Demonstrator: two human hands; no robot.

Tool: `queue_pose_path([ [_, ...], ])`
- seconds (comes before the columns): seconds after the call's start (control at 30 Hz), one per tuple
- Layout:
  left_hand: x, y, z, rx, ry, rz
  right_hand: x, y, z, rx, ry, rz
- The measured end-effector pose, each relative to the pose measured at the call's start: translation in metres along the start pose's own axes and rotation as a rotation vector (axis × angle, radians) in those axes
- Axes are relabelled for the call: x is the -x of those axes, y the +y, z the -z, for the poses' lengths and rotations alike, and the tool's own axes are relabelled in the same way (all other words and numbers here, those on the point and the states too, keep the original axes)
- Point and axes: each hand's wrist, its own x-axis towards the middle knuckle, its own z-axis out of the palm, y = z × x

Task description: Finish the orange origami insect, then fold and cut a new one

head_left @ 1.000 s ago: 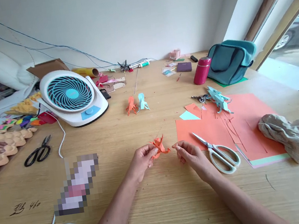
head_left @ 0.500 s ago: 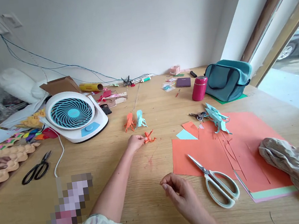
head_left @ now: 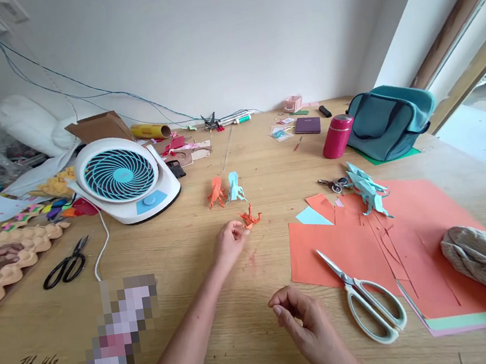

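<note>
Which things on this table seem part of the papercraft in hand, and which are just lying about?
Probably in the job:
orange paper figure by the left hand
farther orange figure
pale-blue figure beside it
orange paper sheets
white-handled scissors

Probably just lying about:
desk fan
magenta flask
teal bag
purple booklet

Left grip (head_left: 231, 242) extended forward — right grip (head_left: 306, 321) nearer, loosely curled.
</note>
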Motion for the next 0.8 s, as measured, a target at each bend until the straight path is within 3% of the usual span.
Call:
queue_pose_path([
  [0.2,-0.002,0.013,-0.008,-0.092,0.125,-0.061,-0.001,0.009,-0.003,0.016,-0.016,-0.001],
  [0.57,-0.02,-0.001,-0.006,-0.074,0.167,-0.122,0.0,0.004,0.001,0.139,0.004,0.056],
  [0.7,0.003,-0.001,0.002,-0.063,0.182,-0.183,0.003,-0.008,0.031,0.421,0.094,0.243],
  [0.8,0.036,0.004,0.003,-0.05,0.108,-0.281,0.02,-0.004,0.074,0.741,0.369,0.214],
])
